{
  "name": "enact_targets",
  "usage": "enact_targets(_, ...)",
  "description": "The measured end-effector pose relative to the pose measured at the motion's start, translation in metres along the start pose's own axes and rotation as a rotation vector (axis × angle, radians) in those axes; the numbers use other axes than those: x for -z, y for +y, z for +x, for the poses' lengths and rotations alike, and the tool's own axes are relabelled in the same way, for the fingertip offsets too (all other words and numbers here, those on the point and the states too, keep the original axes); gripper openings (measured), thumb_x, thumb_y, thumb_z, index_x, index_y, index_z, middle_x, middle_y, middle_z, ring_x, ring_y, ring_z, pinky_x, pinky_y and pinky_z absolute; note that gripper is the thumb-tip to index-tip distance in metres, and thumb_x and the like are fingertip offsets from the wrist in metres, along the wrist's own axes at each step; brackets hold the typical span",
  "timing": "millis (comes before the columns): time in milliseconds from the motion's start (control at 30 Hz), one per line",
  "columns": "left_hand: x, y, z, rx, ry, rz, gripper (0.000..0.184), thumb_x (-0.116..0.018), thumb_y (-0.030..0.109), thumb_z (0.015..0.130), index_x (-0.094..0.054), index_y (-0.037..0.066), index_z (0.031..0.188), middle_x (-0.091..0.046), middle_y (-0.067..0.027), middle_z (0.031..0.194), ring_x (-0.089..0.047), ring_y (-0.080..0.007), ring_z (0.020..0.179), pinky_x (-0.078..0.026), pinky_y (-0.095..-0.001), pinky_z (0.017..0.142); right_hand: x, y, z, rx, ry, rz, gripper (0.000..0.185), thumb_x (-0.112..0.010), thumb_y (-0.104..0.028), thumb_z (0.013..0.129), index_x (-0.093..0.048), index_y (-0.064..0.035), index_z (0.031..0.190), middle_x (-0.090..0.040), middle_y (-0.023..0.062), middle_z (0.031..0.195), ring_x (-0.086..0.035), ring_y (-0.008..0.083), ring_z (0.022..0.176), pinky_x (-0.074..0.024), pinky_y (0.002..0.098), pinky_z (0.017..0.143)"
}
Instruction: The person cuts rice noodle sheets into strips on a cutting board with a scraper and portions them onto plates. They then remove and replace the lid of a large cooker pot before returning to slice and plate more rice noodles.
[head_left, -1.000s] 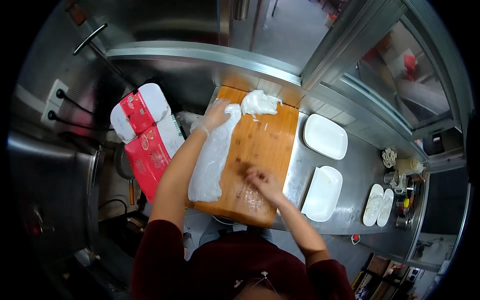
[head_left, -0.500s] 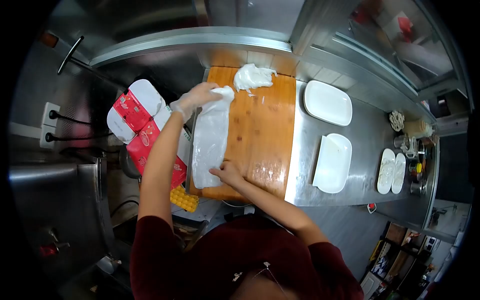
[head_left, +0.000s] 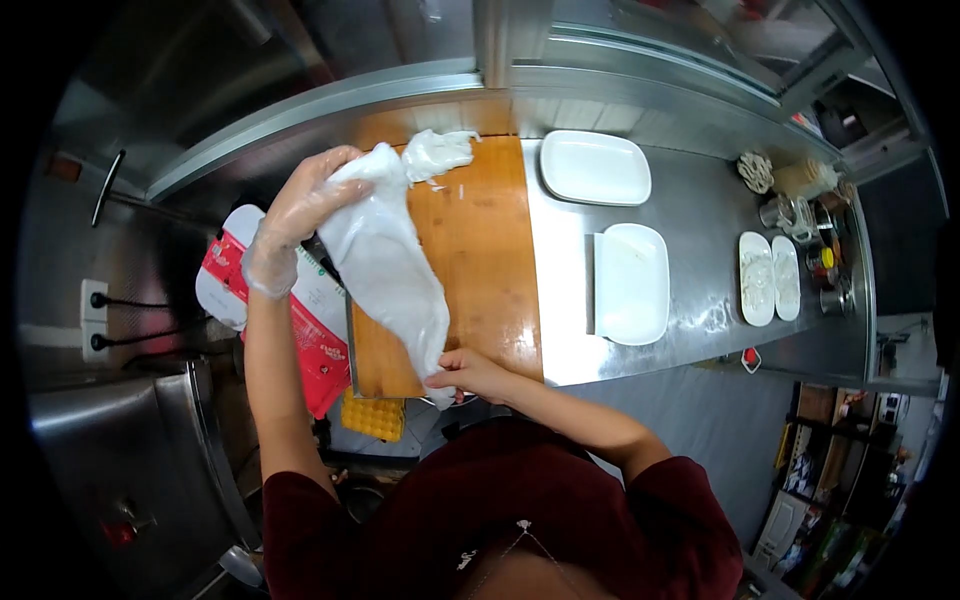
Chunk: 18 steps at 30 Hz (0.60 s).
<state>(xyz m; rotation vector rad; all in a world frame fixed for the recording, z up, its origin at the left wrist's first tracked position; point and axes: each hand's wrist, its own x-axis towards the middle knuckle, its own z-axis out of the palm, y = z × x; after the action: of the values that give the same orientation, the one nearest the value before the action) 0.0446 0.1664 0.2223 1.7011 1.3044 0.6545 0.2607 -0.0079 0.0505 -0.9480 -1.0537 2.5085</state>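
A long, floppy, glossy white slab, squid-like in look though I cannot be sure of its kind, hangs raised between my hands over the left side of the wooden cutting board. My left hand, in a clear plastic glove, is closed on its far end. At the near end, by the board's front edge, my right hand pinches the slab between thumb and fingers. Just beyond the slab, a crumpled white piece of similar look lies at the back of the board.
Right of the board, a white rectangular dish and a second white dish stand on the steel counter. Two narrow white dishes and several jars are farther right. Red and white cartons and a yellow egg tray sit at left.
Both hands have lifted the white slab, which lay flat along the board's left edge. Its near end has swung right, past the board's front edge. The view has shifted.
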Motion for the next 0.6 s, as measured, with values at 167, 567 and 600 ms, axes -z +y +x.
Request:
enact_targets(167,-0.096,-0.063,0.097,-0.071,-0.088,0.009,0.044,-0.067,0.025,0.078,-0.054,0.002,0.114,-0.056,-0.0107,0.107,-0.052,-0.0168,0.098,-0.041,-0.0267,0.084,0.044,0.040,-0.029,-0.117,0.343,0.178,0.019,-0.064,-0.022,0.082,-0.060,-0.0044,0.089,-0.055,0.0019,0.063,-0.049,0.0089,0.048,-0.0408,0.0206,0.044)
enact_targets(567,-0.244,-0.129,-0.088,0.244,0.314,-0.220,0.039,-0.056,0.013,0.084,-0.045,-0.003,0.117,-0.051,-0.0055,0.096,-0.047,-0.0132,0.083,-0.041,-0.0248,0.074,0.192,0.048,-0.167,0.448,1.512,-0.703,0.026,-0.064,-0.016,0.078,-0.060,0.0028,0.095,-0.057,0.0081,0.068,-0.051,0.0147,0.059,-0.0424,0.0273,0.055)
enact_targets(600,-0.257,-0.126,-0.101,0.192,0.342,-0.270,0.040,-0.056,0.012,0.083,-0.044,-0.004,0.117,-0.052,-0.0069,0.097,-0.048,-0.0138,0.084,-0.041,-0.0249,0.073,0.216,0.052,-0.173,0.464,1.570,-0.655,0.029,-0.065,-0.018,0.077,-0.059,0.0024,0.097,-0.059,0.0109,0.075,-0.054,0.0173,0.063,-0.0442,0.0285,0.058)
